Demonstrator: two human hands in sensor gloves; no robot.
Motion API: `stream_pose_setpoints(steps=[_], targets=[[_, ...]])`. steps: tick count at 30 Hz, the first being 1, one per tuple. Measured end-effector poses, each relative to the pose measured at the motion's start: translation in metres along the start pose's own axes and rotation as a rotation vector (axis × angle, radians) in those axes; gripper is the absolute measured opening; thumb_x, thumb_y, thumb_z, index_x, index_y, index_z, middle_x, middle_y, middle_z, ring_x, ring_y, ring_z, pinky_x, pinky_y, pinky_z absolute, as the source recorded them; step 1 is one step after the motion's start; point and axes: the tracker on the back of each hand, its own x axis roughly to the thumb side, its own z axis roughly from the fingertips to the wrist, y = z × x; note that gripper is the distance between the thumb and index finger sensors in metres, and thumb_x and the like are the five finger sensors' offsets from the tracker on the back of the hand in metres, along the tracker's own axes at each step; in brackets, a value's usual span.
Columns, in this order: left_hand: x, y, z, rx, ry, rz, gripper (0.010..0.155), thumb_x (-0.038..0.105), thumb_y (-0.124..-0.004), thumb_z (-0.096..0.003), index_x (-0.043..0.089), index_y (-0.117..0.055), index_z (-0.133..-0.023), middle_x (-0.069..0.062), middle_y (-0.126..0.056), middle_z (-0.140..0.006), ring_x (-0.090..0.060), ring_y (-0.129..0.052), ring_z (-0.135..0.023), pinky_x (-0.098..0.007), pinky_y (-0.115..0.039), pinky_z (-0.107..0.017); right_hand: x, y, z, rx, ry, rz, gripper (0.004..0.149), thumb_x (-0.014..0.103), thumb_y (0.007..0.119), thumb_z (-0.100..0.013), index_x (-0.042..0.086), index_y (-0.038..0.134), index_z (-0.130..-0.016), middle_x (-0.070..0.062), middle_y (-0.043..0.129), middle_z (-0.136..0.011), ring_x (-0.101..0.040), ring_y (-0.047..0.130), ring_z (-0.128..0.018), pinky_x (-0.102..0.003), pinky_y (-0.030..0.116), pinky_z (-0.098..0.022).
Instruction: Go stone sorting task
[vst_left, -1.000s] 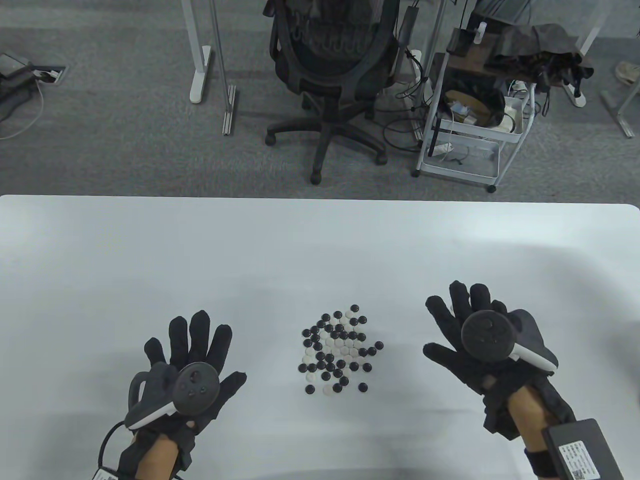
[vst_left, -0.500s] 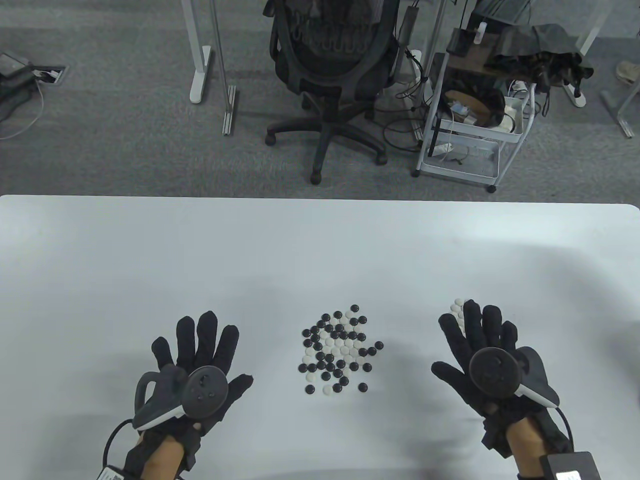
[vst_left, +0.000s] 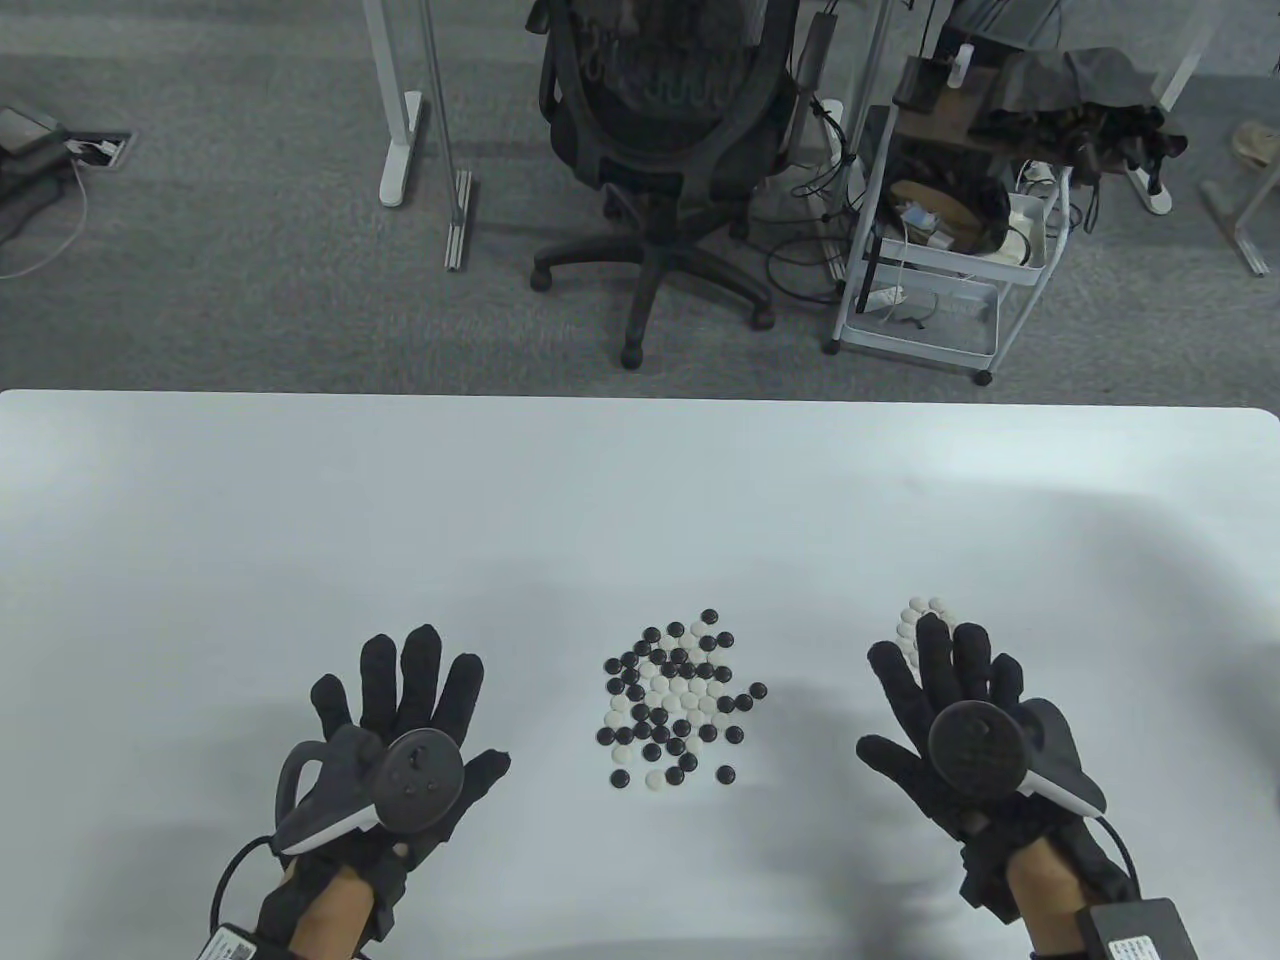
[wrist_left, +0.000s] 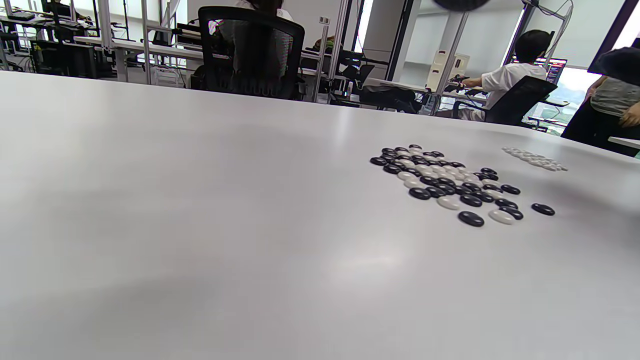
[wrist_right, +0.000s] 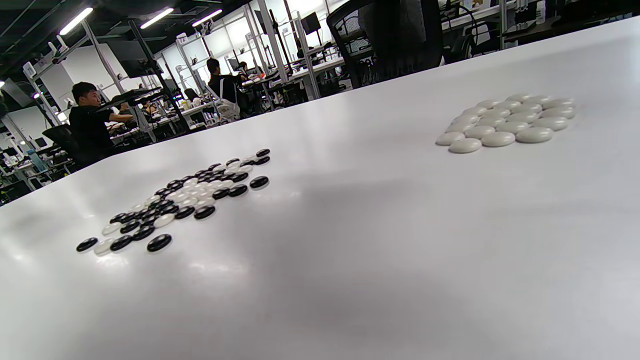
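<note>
A mixed pile of black and white Go stones (vst_left: 672, 697) lies on the white table (vst_left: 640, 480); it shows in the left wrist view (wrist_left: 445, 182) and in the right wrist view (wrist_right: 180, 200). A small group of white stones (vst_left: 922, 610) lies to the right, partly under my right fingers; it shows fully in the right wrist view (wrist_right: 507, 122) and in the left wrist view (wrist_left: 535, 159). My left hand (vst_left: 405, 700) is flat, fingers spread, left of the pile and holding nothing. My right hand (vst_left: 945, 680) is flat, fingers spread, over the near edge of the white group.
Beyond the table's far edge stand an office chair (vst_left: 665, 130), a white wire cart (vst_left: 940, 240) and desk legs (vst_left: 405, 110). Bare table surface lies around the pile and behind it.
My right hand has drawn back toward me, uncovering the group of white stones. My left hand has shifted slightly right and toward me. The mixed pile has not moved.
</note>
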Motion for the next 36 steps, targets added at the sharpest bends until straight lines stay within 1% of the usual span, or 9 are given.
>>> stream_pose_setpoints(steps=[4, 7, 9, 11, 14, 18, 23, 30, 36], targets=[[-0.006, 0.011, -0.008, 0.055, 0.022, -0.033, 0.075, 0.053, -0.045, -0.0639, 0.012, -0.018, -0.121, -0.034, 0.011, -0.116, -0.061, 0.012, -0.093, -0.085, -0.002, -0.053, -0.004, -0.005, 0.002, -0.017, 0.002, -0.023, 0.079, 0.055, 0.049, -0.054, 0.014, 0.012, -0.112, -0.030, -0.010, -0.104, -0.057, -0.013, -0.085, -0.077, 0.001, -0.051], [-0.015, 0.033, -0.026, 0.075, 0.073, -0.043, 0.071, 0.051, -0.049, -0.0636, 0.017, -0.027, -0.122, -0.032, 0.011, -0.116, -0.059, 0.013, -0.094, -0.085, -0.003, -0.058, -0.007, -0.009, 0.007, -0.032, 0.005, -0.044, 0.079, 0.055, 0.049, -0.054, 0.014, 0.013, -0.112, -0.031, -0.010, -0.104, -0.057, -0.013, -0.085, -0.078, 0.001, -0.051], [-0.024, 0.050, -0.043, 0.037, 0.148, -0.101, 0.069, 0.051, -0.050, -0.0633, 0.020, -0.034, -0.122, -0.030, 0.010, -0.118, -0.058, 0.012, -0.096, -0.084, -0.003, -0.060, -0.009, -0.011, 0.008, -0.036, 0.008, -0.055, 0.079, 0.055, 0.049, -0.054, 0.014, 0.013, -0.112, -0.031, -0.010, -0.104, -0.057, -0.013, -0.085, -0.078, 0.001, -0.051], [-0.030, 0.067, -0.070, -0.015, 0.200, 0.025, 0.067, 0.051, -0.052, -0.0633, 0.023, -0.039, -0.122, -0.027, 0.008, -0.120, -0.055, 0.014, -0.099, -0.083, 0.000, -0.062, -0.010, -0.012, 0.009, -0.038, 0.009, -0.061, 0.079, 0.055, 0.049, -0.054, 0.014, 0.013, -0.112, -0.031, -0.010, -0.104, -0.057, -0.013, -0.085, -0.078, 0.001, -0.051], [-0.027, 0.073, -0.108, -0.099, 0.180, 0.186, 0.064, 0.049, -0.055, -0.0637, 0.022, -0.048, -0.121, -0.027, 0.000, -0.124, -0.055, 0.007, -0.103, -0.083, -0.003, -0.064, -0.010, -0.013, 0.010, -0.034, 0.013, -0.063, 0.079, 0.054, 0.049, -0.054, 0.014, 0.013, -0.112, -0.031, -0.010, -0.104, -0.058, -0.012, -0.085, -0.078, 0.002, -0.051], [0.001, 0.057, -0.167, -0.334, 0.162, 0.288, 0.062, 0.049, -0.054, -0.0643, 0.023, -0.052, -0.120, -0.027, 0.000, -0.123, -0.055, 0.009, -0.102, -0.083, -0.002, -0.063, -0.012, -0.016, 0.013, -0.046, 0.025, -0.079, 0.079, 0.054, 0.049, -0.055, 0.014, 0.013, -0.112, -0.031, -0.009, -0.104, -0.058, -0.012, -0.086, -0.078, 0.002, -0.051], [0.051, 0.028, -0.223, -0.455, 0.090, 0.288, 0.062, 0.051, -0.051, -0.0631, 0.024, -0.058, -0.118, -0.027, 0.000, -0.123, -0.056, 0.009, -0.101, -0.083, -0.002, -0.062, -0.012, -0.014, 0.014, -0.028, 0.036, -0.089, 0.079, 0.054, 0.049, -0.055, 0.013, 0.013, -0.113, -0.031, -0.009, -0.105, -0.058, -0.012, -0.086, -0.079, 0.003, -0.051], [0.096, -0.011, -0.263, -0.519, 0.038, 0.259, 0.063, 0.053, -0.047, -0.0604, 0.028, -0.059, -0.116, -0.025, 0.003, -0.122, -0.055, 0.013, -0.099, -0.083, -0.001, -0.061, -0.012, -0.012, 0.015, -0.012, 0.052, -0.091, 0.079, 0.054, 0.049, -0.055, 0.013, 0.014, -0.113, -0.031, -0.009, -0.105, -0.058, -0.011, -0.086, -0.080, 0.003, -0.051], [0.104, -0.031, -0.275, -0.557, 0.076, 0.184, 0.062, 0.054, -0.044, -0.0582, 0.032, -0.054, -0.116, -0.023, 0.008, -0.120, -0.053, 0.016, -0.098, -0.082, 0.001, -0.061, -0.013, -0.009, 0.014, 0.011, 0.065, -0.097, 0.079, 0.054, 0.049, -0.055, 0.013, 0.013, -0.113, -0.031, -0.009, -0.105, -0.059, -0.011, -0.086, -0.080, 0.003, -0.051]])
